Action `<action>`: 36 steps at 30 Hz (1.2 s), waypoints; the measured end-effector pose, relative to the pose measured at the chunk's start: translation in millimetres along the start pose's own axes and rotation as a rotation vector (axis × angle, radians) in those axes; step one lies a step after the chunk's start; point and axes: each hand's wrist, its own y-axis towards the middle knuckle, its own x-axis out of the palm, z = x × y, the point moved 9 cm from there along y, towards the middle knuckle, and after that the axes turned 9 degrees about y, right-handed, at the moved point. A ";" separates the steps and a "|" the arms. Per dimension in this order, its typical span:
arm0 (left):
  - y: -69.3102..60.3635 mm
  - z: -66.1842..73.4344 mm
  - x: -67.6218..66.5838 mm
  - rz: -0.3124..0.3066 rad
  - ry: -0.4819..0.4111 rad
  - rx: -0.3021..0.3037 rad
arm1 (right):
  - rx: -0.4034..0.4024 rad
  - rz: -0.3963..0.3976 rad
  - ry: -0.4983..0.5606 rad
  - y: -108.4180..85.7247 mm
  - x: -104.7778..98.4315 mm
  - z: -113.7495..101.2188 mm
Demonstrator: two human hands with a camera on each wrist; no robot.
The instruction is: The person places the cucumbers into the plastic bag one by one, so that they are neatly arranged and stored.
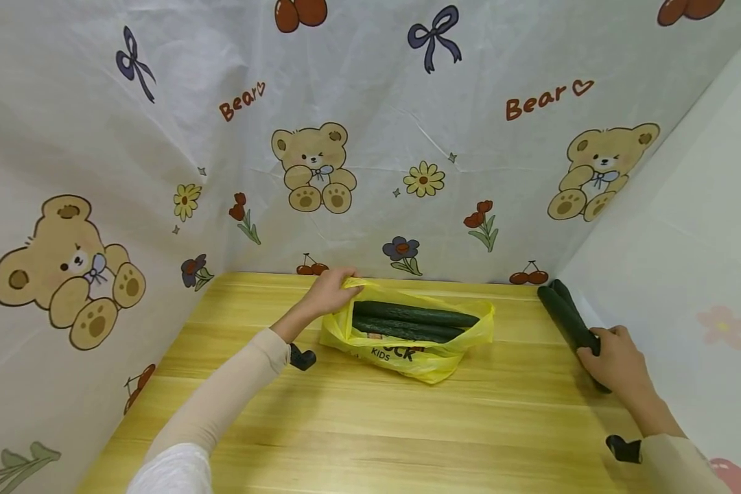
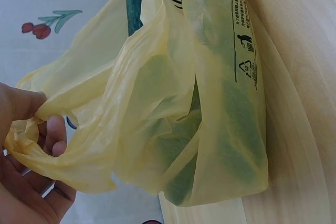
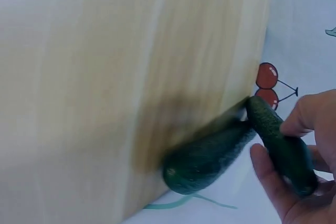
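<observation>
My left hand [image 1: 330,295] pinches the rim of a yellow plastic bag [image 1: 429,367] lying on the table with its mouth spread. Through the mouth, dark green cucumbers [image 1: 416,314] show side by side. The left wrist view has thumb and fingers [image 2: 21,103] closed on the bag's bunched film. At the far right, my right hand [image 1: 620,360] grips a cucumber [image 1: 568,319], thumb on one side and fingers on the other. Another cucumber [image 3: 205,158] rests on the table by the wall, its end close to the held one; whether they touch I cannot tell.
A wooden table [image 1: 358,439] extends in front of both arms. White printed cloth [image 1: 370,233] stands as walls at its back, left and right edges. Black pieces show at each wrist, the left one [image 1: 302,358] near the bag.
</observation>
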 end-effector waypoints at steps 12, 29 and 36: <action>0.5 -1.2 -1.5 -0.011 -0.012 -0.006 | -0.028 0.086 0.031 18.3 -22.2 -12.4; -0.2 -2.7 -1.0 -0.016 -0.007 -0.016 | -0.040 0.157 0.052 30.4 -39.1 -21.7; 0.6 -0.8 -0.9 -0.012 -0.018 -0.003 | -0.051 0.213 0.077 34.4 -45.4 -27.2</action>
